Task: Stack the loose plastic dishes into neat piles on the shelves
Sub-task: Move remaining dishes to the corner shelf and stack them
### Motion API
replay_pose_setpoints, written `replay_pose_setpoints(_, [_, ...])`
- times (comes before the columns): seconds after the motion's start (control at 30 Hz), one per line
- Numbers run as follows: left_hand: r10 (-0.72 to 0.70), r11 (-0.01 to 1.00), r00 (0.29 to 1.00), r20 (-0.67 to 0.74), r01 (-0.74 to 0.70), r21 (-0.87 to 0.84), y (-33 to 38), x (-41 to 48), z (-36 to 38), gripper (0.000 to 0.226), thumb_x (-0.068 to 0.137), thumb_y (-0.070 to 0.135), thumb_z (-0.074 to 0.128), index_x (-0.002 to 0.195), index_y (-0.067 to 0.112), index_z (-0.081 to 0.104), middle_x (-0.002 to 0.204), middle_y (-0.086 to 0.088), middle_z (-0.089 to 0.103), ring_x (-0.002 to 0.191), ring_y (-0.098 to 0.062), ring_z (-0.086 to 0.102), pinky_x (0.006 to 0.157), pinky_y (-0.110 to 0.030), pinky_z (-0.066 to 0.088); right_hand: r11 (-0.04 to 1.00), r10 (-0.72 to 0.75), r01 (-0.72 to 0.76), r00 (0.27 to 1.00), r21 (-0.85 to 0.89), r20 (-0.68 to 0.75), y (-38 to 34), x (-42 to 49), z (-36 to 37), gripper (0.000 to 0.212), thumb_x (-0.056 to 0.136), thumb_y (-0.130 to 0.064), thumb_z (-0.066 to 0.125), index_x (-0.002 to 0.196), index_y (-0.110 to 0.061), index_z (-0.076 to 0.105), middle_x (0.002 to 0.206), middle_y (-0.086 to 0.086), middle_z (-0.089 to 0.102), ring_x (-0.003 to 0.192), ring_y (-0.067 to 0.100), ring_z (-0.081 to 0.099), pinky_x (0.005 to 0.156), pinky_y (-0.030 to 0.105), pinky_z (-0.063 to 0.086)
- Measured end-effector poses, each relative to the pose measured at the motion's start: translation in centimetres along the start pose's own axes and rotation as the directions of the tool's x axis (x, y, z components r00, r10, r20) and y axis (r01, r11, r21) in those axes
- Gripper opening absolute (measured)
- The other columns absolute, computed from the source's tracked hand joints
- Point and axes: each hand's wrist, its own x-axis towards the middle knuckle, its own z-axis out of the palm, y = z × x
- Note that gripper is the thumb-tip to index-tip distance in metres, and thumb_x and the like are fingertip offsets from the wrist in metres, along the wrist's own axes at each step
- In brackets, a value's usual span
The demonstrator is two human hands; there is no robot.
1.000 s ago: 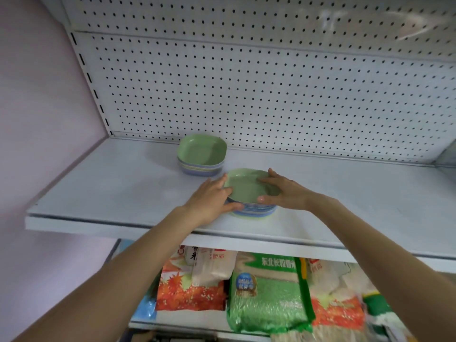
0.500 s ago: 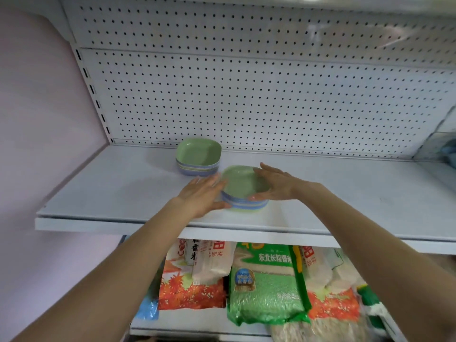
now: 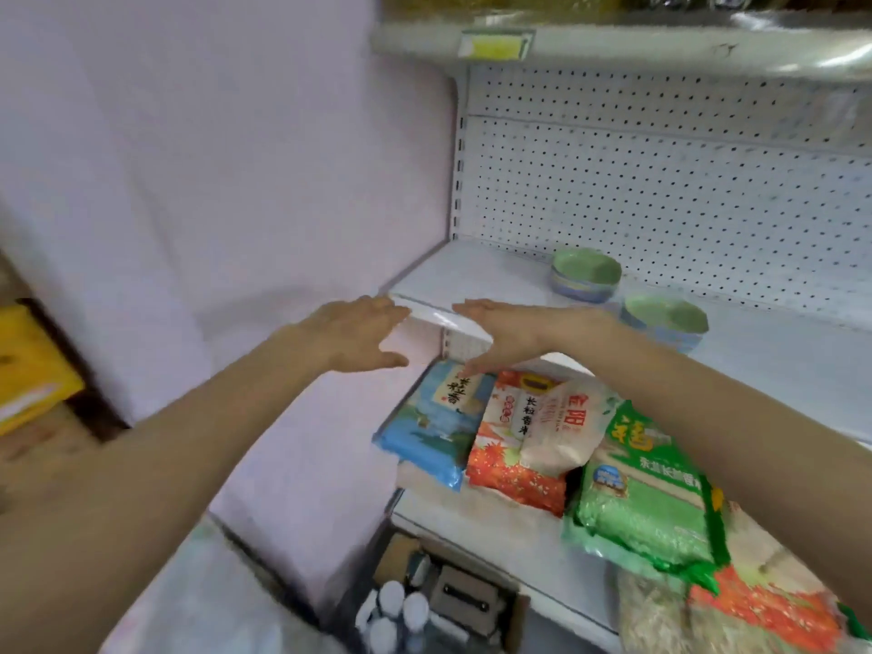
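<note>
Two piles of plastic dishes stand on the white shelf (image 3: 490, 276). The rear pile (image 3: 585, 275) has a green dish on top of bluish ones, close to the pegboard. The front pile (image 3: 663, 323) also shows a green dish on top. My left hand (image 3: 351, 335) hovers in front of the shelf's left corner, fingers spread, holding nothing. My right hand (image 3: 514, 330) is held flat at the shelf's front edge, to the left of the front pile and apart from it, also empty.
A pink wall (image 3: 212, 181) runs along the left. Below the shelf lie rice bags: blue (image 3: 434, 417), orange (image 3: 519, 446) and green (image 3: 646, 493). A yellow box (image 3: 28, 370) sits far left. Bottles and a carton (image 3: 424, 601) stand low down. Another shelf (image 3: 613, 44) hangs overhead.
Both hands have let go of the front pile and drawn back to the left, off the shelf. The view has swung left and down; the piles now appear at the right.
</note>
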Motion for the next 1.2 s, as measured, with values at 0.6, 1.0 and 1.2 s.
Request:
replay_pose_setpoints(0.6, [-0.891, 0.44, 0.413, 0.19, 0.888, 0.134, -11.5, -73.1, 1.9, 0.073, 0.084, 0.059, 0.053, 0.143, 0.023, 0.03, 0.139, -0.006, 0.041, 0.128, -0.026, 0.043, 0.099, -0.037, 0.042, 0.31, -0.877, 0.88, 0.411, -0.358, 0.25, -70.0, -8.1, 1.4, 0.1, 0.08, -0.056, 0.061, 0.15, -0.018, 0.0, 0.154, 0.011, 0.025, 0.137, 0.025, 0.033, 0.107, 0.031, 0.033])
replay_pose_setpoints(1.0, [-0.922, -0.227, -0.311, 0.231, 0.916, 0.33, 2.3, -111.5, -2.5, 0.069, 0.085, 0.057, 0.053, 0.143, 0.028, 0.028, 0.139, 0.0, 0.04, 0.124, -0.023, 0.045, 0.097, -0.039, 0.043, -0.441, -0.863, 0.886, -0.376, -0.14, 0.336, -106.4, -34.7, 5.1, 0.105, 0.075, -0.062, 0.063, 0.15, -0.025, 0.0, 0.158, -0.001, 0.012, 0.144, 0.019, 0.018, 0.119, 0.037, 0.015])
replay_pose_setpoints(1.2, [-0.821, -0.454, -0.544, 0.171, 0.805, 0.381, 8.5, -125.2, -4.7, 0.067, 0.086, 0.055, 0.053, 0.143, 0.027, 0.029, 0.134, -0.001, 0.045, 0.118, -0.024, 0.05, 0.088, -0.036, 0.043, -0.609, -0.762, 0.778, -0.522, -0.151, 0.384, -118.2, -47.1, 7.9, 0.101, 0.079, -0.061, 0.061, 0.15, -0.028, -0.003, 0.158, -0.001, 0.012, 0.143, 0.019, 0.021, 0.117, 0.038, 0.02])
